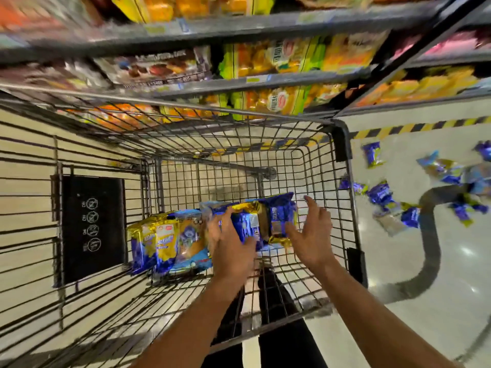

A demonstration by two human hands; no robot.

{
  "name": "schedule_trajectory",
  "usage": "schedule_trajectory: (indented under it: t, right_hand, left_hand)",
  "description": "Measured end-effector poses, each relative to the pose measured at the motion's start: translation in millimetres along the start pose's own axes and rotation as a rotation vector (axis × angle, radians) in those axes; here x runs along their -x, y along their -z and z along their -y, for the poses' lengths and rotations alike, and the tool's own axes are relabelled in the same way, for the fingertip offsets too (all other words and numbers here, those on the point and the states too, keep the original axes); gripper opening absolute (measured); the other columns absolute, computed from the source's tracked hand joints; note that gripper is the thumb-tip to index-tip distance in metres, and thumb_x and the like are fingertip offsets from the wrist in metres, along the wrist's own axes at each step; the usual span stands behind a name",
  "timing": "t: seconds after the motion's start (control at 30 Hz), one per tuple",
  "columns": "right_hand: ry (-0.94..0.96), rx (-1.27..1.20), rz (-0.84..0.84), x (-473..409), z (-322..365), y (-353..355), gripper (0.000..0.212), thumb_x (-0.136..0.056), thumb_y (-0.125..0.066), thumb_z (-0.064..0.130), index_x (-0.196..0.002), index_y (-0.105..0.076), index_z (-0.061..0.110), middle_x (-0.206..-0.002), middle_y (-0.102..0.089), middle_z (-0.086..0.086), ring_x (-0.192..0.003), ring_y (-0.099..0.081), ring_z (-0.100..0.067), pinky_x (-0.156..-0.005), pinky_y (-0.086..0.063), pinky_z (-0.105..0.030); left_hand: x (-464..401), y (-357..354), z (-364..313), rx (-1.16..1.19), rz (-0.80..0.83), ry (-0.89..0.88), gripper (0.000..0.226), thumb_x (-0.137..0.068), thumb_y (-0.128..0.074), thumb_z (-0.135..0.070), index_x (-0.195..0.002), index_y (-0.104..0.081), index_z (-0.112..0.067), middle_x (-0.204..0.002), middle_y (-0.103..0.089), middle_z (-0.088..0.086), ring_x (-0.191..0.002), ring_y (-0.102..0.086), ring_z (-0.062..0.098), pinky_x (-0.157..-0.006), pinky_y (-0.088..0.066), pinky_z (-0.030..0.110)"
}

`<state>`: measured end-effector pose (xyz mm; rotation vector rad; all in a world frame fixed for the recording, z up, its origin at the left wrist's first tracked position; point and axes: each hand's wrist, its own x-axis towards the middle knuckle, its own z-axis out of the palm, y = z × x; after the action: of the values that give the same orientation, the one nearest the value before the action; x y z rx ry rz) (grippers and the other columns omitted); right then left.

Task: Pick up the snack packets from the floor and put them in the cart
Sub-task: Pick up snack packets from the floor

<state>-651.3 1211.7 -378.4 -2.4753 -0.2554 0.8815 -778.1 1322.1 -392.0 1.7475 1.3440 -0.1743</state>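
Both my hands reach down inside the wire cart [345, 166]. A bunch of blue and gold snack packets [265, 219] sits between them above the cart floor. My left hand [231, 248] touches the bunch's left side with spread fingers. My right hand [312, 235] is beside its right edge, fingers straight and apart from it. More packets [166, 241] lie at the cart's bottom left. Several blue packets [380, 193] are scattered on the floor right of the cart.
Store shelves [239, 83] packed with bagged goods stand just beyond the cart. Yellow-black tape [414, 127] runs along the floor at their base. A black folded seat panel [93, 227] hangs on the cart's left wall. My black-trousered legs [279, 293] show under the basket.
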Motion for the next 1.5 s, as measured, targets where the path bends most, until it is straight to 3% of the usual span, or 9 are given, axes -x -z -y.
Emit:
schedule_trajectory:
  t: [0.1,0.3,0.47,0.7,1.07,1.2,1.3,1.43,1.5]
  right_hand:
    - [0.039,-0.079,-0.071,25.5,12.0,32.4,0.076,-0.086,-0.070,0.025,-0.150,-0.032,0.014,-0.144,-0.036,-0.013,-0.133,-0.030,-0.024,-0.101,-0.024,-0.025]
    - [0.153,-0.090,-0.237,76.0,21.9,82.6,0.063,-0.083,-0.071,0.008,-0.141,-0.046,0.011,-0.130,-0.046,-0.006,-0.125,-0.042,-0.029,-0.105,-0.035,-0.035]
    - [0.248,-0.052,-0.293,111.6,25.9,121.1,0.060,-0.084,-0.069,0.008,-0.140,-0.047,0.011,-0.134,-0.045,-0.011,-0.126,-0.036,-0.023,-0.100,-0.025,-0.026]
    - [0.335,-0.061,-0.426,140.9,-9.4,186.8,0.050,-0.083,-0.068,0.014,-0.131,-0.054,0.009,-0.122,-0.051,-0.012,-0.117,-0.046,-0.025,-0.095,-0.027,-0.020]
    - [0.275,-0.257,-0.547,206.4,-150.1,287.4,0.044,-0.081,-0.065,0.021,-0.125,-0.059,0.014,-0.124,-0.050,-0.008,-0.113,-0.050,-0.025,-0.098,-0.043,-0.038]
    - [0.236,-0.282,-0.593,227.9,-211.9,321.7,0.048,-0.080,-0.063,0.025,-0.125,-0.060,0.010,-0.124,-0.054,-0.012,-0.114,-0.046,-0.019,-0.095,-0.033,-0.025]
    - [0.165,-0.326,-0.612,248.1,-256.7,345.5,0.045,-0.082,-0.069,0.017,-0.125,-0.060,0.010,-0.121,-0.052,-0.008,-0.112,-0.047,-0.021,-0.096,-0.032,-0.027]
    - [0.054,-0.338,-0.655,267.1,-314.5,372.5,0.033,-0.074,-0.063,0.035,-0.106,-0.059,0.025,-0.106,-0.051,0.001,-0.099,-0.046,-0.018,-0.087,-0.036,-0.030]
    - [-0.014,-0.352,-0.682,278.1,-337.1,383.8,0.042,-0.079,-0.068,0.026,-0.119,-0.061,0.018,-0.119,-0.055,-0.006,-0.112,-0.049,-0.025,-0.094,-0.040,-0.035]
  left_hand:
    - [8.0,28.9,-21.8,0.003,-0.018,-0.049,0.070,-0.083,-0.072,-0.015,-0.144,-0.039,-0.024,-0.145,-0.029,0.002,-0.135,-0.030,0.024,-0.112,-0.036,0.045]
    - [36.6,77.1,-62.4,-0.022,-0.065,-0.229,0.066,-0.087,-0.070,-0.018,-0.147,-0.041,-0.018,-0.140,-0.037,0.002,-0.131,-0.032,0.021,-0.106,-0.025,0.025]
    - [74.5,99.9,-96.2,-0.074,-0.076,-0.355,0.065,-0.087,-0.066,-0.017,-0.146,-0.040,-0.024,-0.137,-0.038,-0.001,-0.127,-0.036,0.021,-0.106,-0.040,0.037]
    - [139.3,93.2,-146.6,-0.176,-0.119,-0.511,0.061,-0.091,-0.064,-0.029,-0.147,-0.039,-0.026,-0.142,-0.040,0.000,-0.131,-0.032,0.024,-0.110,-0.030,0.041]
    - [276.5,-17.1,-217.8,-0.277,-0.120,-0.774,0.062,-0.089,-0.064,-0.024,-0.147,-0.041,-0.021,-0.137,-0.039,0.005,-0.125,-0.032,0.026,-0.100,-0.029,0.035]
    - [323.2,-74.6,-237.9,-0.324,-0.089,-0.860,0.059,-0.089,-0.063,-0.025,-0.144,-0.041,-0.022,-0.138,-0.038,0.005,-0.125,-0.032,0.025,-0.103,-0.033,0.039]
    - [353.0,-119.8,-248.4,-0.382,-0.043,-0.935,0.060,-0.087,-0.063,-0.026,-0.143,-0.042,-0.022,-0.136,-0.039,0.004,-0.124,-0.035,0.027,-0.105,-0.036,0.043]
    - [387.5,-174.7,-261.9,-0.463,0.055,-1.027,0.063,-0.088,-0.064,-0.027,-0.146,-0.040,-0.024,-0.140,-0.038,0.004,-0.127,-0.034,0.028,-0.106,-0.035,0.043]
    - [401.6,-197.7,-268.9,-0.490,0.093,-1.063,0.064,-0.087,-0.066,-0.027,-0.145,-0.040,-0.024,-0.139,-0.038,0.005,-0.128,-0.035,0.028,-0.105,-0.035,0.041]
